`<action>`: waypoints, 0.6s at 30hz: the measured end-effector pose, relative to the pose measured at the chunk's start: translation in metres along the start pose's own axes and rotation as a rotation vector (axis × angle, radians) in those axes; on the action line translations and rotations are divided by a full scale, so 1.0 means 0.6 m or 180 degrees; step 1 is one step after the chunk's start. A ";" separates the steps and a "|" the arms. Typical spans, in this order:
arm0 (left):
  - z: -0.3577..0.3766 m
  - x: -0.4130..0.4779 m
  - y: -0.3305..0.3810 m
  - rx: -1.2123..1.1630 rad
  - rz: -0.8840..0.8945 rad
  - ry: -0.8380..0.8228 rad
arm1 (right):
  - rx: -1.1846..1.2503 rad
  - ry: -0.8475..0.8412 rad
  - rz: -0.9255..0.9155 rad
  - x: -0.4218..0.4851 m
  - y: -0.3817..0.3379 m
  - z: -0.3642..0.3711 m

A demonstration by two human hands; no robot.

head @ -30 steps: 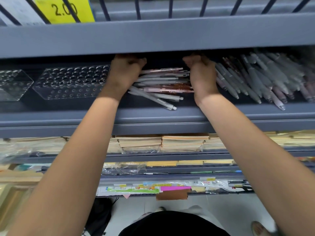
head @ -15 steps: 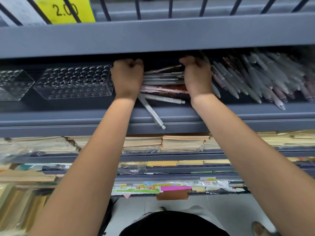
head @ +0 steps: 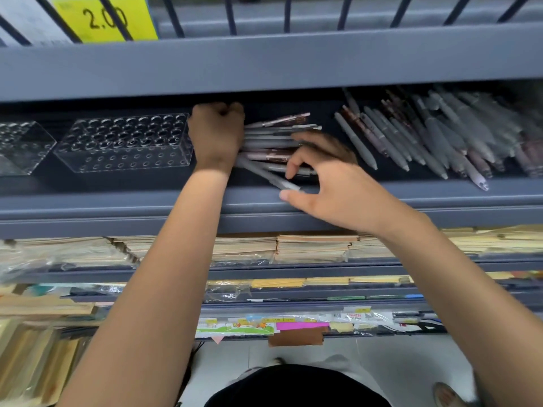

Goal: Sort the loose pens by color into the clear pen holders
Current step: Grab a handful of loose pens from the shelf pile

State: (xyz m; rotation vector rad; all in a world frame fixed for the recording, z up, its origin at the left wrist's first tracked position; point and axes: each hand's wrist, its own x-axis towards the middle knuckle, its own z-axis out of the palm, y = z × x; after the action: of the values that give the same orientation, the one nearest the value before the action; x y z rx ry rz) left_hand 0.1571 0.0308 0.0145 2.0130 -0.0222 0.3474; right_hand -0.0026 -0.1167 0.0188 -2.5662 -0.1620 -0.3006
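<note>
A bundle of grey and pink pens [head: 273, 139] lies crosswise on the dark shelf. My left hand [head: 216, 136] is closed around its left end. One grey pen [head: 264, 174] sticks out of the bundle slantwise toward the shelf's front lip. My right hand [head: 326, 183] hovers over that pen's tip with fingers spread, thumb below it and fingers above, holding nothing. A clear pen holder [head: 123, 142] with rows of round holes stands empty just left of my left hand. A second clear holder [head: 20, 148] is at the far left.
A large loose pile of grey and pink pens [head: 426, 136] lies on the shelf to the right. The upper shelf's front rail [head: 264, 63] overhangs the work area, bearing a yellow price tag [head: 102, 19]. Lower shelves hold stacked paper packs [head: 311, 248].
My right hand let go of the bundle's right end, came forward and opened over the slanting grey pen. That pen has been drawn back from hanging over the shelf's lip. My left hand kept its grip.
</note>
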 end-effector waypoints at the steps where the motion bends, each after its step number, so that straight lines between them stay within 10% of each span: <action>1: -0.003 0.001 -0.002 -0.0036 0.0005 -0.0094 | 0.0047 0.0105 0.0020 0.001 0.007 -0.003; 7: -0.019 -0.012 -0.006 0.0475 0.0612 -0.0711 | 0.0005 0.0274 0.0261 0.014 0.043 -0.010; 14: -0.073 0.016 0.038 0.1901 0.1084 -0.3329 | -0.0114 0.0498 0.0295 0.020 0.053 0.000; 18: -0.057 0.032 0.073 0.2835 0.1184 -0.3690 | -0.0193 0.0517 0.0260 0.017 0.050 -0.011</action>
State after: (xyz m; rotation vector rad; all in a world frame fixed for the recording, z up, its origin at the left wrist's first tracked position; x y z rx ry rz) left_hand 0.1603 0.0434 0.0721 2.8018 -1.1379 -0.7630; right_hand 0.0114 -0.1450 0.0115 -2.5862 0.0119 -0.4873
